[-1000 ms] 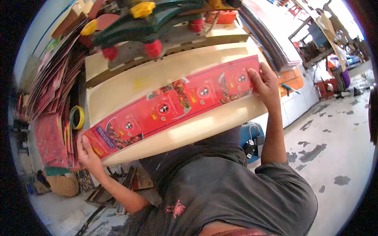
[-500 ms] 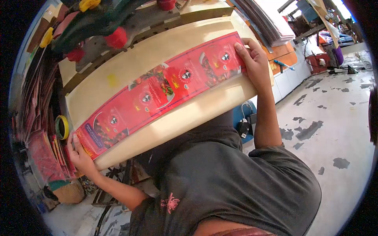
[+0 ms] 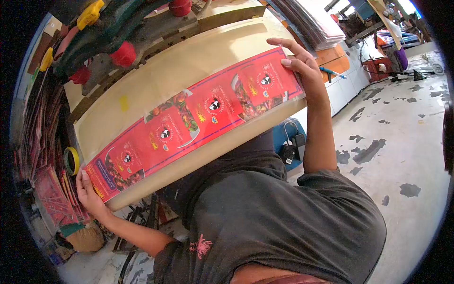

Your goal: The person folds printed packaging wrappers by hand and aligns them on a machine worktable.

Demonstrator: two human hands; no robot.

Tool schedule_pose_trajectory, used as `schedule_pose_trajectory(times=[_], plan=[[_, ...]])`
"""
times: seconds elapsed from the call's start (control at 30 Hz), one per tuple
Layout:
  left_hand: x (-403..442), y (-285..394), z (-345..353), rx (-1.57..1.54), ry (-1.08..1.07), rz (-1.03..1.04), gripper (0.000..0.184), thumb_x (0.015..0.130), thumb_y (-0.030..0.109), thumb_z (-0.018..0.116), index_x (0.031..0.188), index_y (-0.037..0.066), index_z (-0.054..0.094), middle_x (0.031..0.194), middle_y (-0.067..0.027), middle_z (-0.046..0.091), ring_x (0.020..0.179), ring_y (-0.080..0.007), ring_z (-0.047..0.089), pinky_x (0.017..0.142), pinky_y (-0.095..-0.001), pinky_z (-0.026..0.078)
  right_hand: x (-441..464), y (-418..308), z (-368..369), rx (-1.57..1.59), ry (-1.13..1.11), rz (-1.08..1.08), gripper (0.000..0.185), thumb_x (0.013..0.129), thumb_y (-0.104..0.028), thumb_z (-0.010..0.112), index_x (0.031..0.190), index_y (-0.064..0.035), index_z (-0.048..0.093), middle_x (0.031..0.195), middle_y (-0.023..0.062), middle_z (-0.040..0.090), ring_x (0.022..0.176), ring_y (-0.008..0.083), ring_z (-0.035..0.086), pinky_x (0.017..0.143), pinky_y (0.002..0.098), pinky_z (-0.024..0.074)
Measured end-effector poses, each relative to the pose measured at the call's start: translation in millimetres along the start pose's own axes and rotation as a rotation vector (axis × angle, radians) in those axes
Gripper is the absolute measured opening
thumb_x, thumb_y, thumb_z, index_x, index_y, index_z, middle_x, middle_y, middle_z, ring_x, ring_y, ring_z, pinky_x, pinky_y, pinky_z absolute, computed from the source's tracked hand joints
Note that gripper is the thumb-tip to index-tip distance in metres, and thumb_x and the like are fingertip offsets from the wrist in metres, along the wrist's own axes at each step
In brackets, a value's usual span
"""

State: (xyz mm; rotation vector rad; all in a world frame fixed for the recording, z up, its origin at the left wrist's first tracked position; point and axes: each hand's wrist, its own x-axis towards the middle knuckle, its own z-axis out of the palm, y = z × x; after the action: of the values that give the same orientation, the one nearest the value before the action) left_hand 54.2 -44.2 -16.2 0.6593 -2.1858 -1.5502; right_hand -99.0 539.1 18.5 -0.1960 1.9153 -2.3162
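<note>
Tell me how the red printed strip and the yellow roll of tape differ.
The red printed strip is long and flat; the yellow roll of tape is a ring. The strip carries panda logos and food pictures; the roll's outside is plain yellow. The strip slants across the cream surface; the roll sits beyond that surface.

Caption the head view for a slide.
Left hand and right hand at opposite ends of a red printed strip over a cream surface.
</note>
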Motion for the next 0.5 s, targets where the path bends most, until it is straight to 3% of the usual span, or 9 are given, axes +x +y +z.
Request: schedule_pose_trajectory(times=[0.5], plan=[[0.1,-4.3,2.0,0.019,0.034,0.057,0.039,0.104,0.028,0.061,0.130,-0.002,0.061,0.116,-0.0081,0.069,0.101,-0.0125,0.065,0.089,-0.0270,0.054,-1.3,2.2,-3.6,0.003,-0.017,0.024,0.034,0.091,-0.010,0.062,0.123,0.0000,0.056,0.098,0.0130,0.072,0.081,0.0128,0.072,0.073,0.0238,0.0595]])
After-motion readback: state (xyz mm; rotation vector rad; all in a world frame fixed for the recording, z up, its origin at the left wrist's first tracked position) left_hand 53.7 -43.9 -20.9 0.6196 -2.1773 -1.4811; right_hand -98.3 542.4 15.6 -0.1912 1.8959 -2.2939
